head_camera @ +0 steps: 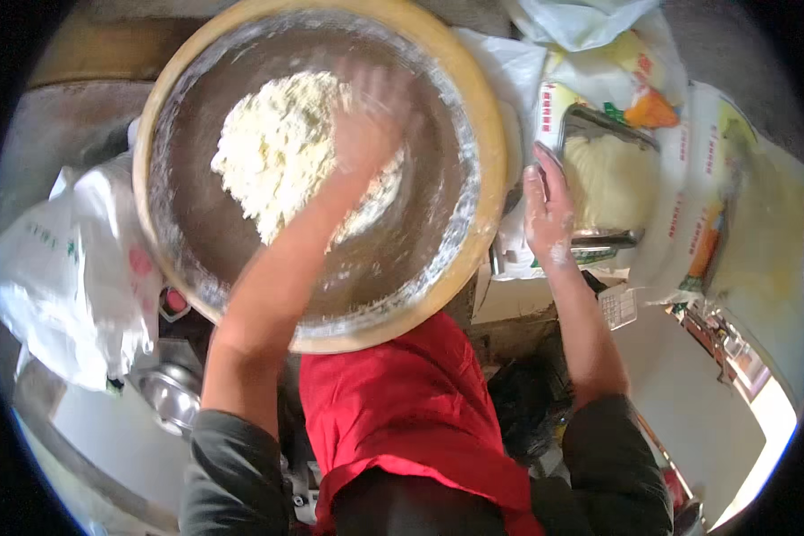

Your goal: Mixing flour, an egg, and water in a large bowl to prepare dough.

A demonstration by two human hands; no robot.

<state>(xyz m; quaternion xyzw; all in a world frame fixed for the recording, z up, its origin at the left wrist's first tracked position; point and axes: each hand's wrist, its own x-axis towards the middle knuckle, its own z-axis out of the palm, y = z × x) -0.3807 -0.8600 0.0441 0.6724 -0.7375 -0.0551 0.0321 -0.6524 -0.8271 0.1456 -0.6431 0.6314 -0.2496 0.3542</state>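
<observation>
A large round basin (492, 167) with a pale rim and a brown, flour-dusted inside stands before me. In it lies a shaggy mass of pale, floury dough (275, 147). My left hand (372, 120), blurred, is over the right side of the dough; whether it grips any of it cannot be told. My right hand (549, 208), dusted with flour, is outside the basin to the right, upright on its edge with the fingers pointing away from me. It is beside a dark-edged tray (610, 181) that holds something pale yellow, and appears to hold nothing.
Printed plastic sacks (693, 194) lie at the right, around the tray. A white plastic bag (74, 261) is left of the basin, above a shiny metal bowl (171, 395). A white calculator or keypad (618, 306) lies below the tray. My red apron (402, 402) touches the near rim.
</observation>
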